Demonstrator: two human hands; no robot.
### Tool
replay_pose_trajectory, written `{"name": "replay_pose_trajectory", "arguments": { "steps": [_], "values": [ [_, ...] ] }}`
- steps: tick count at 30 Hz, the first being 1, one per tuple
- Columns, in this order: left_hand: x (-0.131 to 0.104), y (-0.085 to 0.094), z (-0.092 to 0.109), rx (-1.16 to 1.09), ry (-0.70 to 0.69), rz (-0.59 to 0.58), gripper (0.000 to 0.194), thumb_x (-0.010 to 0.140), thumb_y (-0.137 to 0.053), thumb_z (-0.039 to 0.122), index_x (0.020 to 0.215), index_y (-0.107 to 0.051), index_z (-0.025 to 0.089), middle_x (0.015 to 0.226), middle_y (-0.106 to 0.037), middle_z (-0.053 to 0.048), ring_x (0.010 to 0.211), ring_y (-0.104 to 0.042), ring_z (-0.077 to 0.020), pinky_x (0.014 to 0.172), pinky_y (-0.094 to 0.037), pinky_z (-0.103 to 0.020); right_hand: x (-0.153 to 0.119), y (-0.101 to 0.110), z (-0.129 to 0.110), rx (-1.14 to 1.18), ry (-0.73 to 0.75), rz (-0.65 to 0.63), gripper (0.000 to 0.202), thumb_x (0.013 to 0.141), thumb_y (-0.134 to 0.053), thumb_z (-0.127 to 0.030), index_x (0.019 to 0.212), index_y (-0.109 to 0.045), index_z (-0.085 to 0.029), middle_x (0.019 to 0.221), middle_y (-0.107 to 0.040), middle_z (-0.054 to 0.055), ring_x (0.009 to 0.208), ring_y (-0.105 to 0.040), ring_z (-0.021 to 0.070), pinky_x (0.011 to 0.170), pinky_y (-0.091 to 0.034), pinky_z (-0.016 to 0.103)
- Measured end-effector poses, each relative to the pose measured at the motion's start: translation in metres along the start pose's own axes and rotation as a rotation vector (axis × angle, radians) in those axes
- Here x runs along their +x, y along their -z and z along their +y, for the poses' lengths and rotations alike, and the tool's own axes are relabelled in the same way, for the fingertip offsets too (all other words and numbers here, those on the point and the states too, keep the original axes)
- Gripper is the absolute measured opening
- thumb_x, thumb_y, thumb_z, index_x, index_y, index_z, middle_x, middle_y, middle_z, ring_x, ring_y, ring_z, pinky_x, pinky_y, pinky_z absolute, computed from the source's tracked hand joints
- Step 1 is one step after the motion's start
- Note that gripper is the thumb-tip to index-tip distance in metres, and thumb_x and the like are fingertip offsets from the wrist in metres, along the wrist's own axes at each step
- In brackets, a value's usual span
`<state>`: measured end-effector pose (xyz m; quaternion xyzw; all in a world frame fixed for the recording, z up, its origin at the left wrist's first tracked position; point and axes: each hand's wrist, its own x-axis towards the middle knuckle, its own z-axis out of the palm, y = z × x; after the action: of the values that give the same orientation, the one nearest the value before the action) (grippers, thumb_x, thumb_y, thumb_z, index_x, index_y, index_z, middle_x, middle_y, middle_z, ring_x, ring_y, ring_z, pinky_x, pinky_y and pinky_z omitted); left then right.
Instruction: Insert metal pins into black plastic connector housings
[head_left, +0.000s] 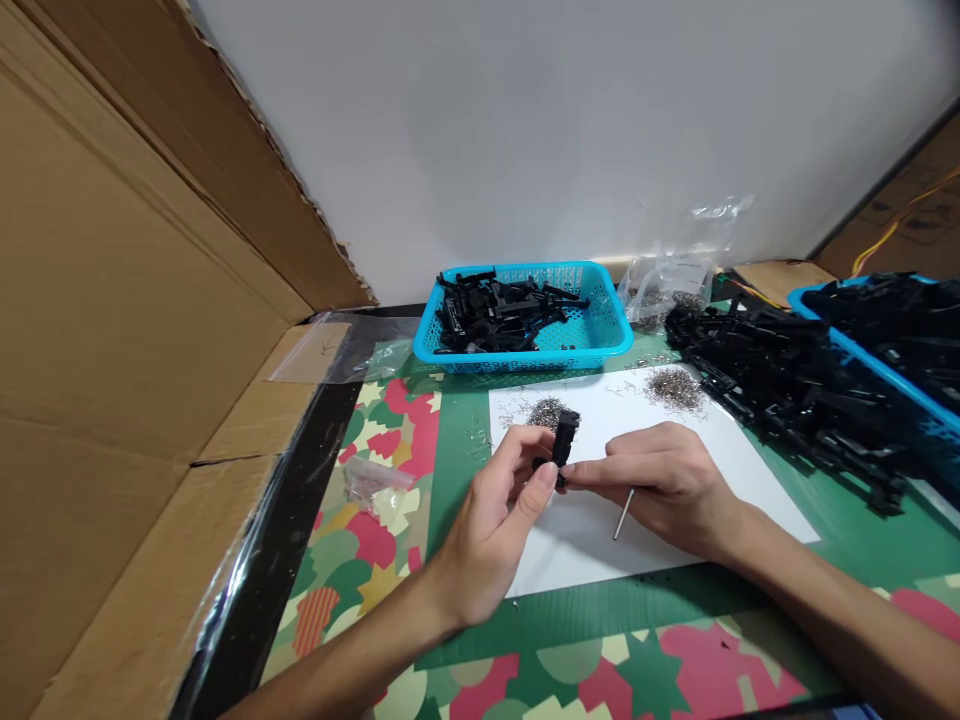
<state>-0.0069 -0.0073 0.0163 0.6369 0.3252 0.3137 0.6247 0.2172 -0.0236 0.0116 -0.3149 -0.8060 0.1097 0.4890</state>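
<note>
A small black plastic clip (564,437) stands upright between both hands above the white paper sheet (675,520), pinched by the left hand (491,530); the right hand (664,485) touches its lower end, holding a thin metal pin (624,514).

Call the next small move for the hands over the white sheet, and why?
Probably seat what the right hand pinches into the black clip. The left hand holds the clip upright over the white sheet, right fingertips touch its lower end, and a thin metal pin juts below that hand.
</note>
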Motion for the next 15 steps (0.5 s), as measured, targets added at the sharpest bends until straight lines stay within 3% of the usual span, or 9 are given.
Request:
{"name": "replay_pose_trajectory", "arguments": {
  "steps": [7,10,15],
  "values": [
    [-0.0031,-0.0012,-0.0074,-0.022,0.011,-0.039,0.023,0.116,-0.052,0.043,0.131,-0.058,0.027,0.099,-0.060,-0.001,0.083,-0.052,-0.0124,0.068,-0.041,-0.025,-0.0002,0.0007,-0.0023,0.119,-0.075,-0.010,0.013,0.102,-0.073,-0.015,0.092,-0.080,-0.017,0.075,-0.082,0.002,0.059,-0.073,0.0112,0.056,-0.054,0.020],
    [-0.0031,-0.0009,-0.0087,-0.111,0.051,-0.068,0.024,0.115,-0.054,0.044,0.131,-0.058,0.026,0.095,-0.056,0.000,0.080,-0.050,-0.0116,0.062,-0.037,-0.023,0.0011,0.0020,-0.0031,0.099,-0.128,-0.023,0.008,0.098,-0.079,-0.015,0.090,-0.080,-0.017,0.074,-0.081,0.001,0.056,-0.071,0.0099,0.054,-0.051,0.019],
    [-0.0028,-0.0008,-0.0068,-0.251,0.127,-0.071,0.028,0.114,-0.057,0.046,0.139,-0.053,0.033,0.097,-0.054,0.001,0.078,-0.048,-0.0102,0.058,-0.033,-0.019,0.0001,0.0013,-0.0029,0.070,-0.087,-0.018,0.003,0.096,-0.081,-0.014,0.096,-0.078,-0.016,0.073,-0.080,0.001,0.055,-0.069,0.0106,0.054,-0.050,0.021]
  ]
}}
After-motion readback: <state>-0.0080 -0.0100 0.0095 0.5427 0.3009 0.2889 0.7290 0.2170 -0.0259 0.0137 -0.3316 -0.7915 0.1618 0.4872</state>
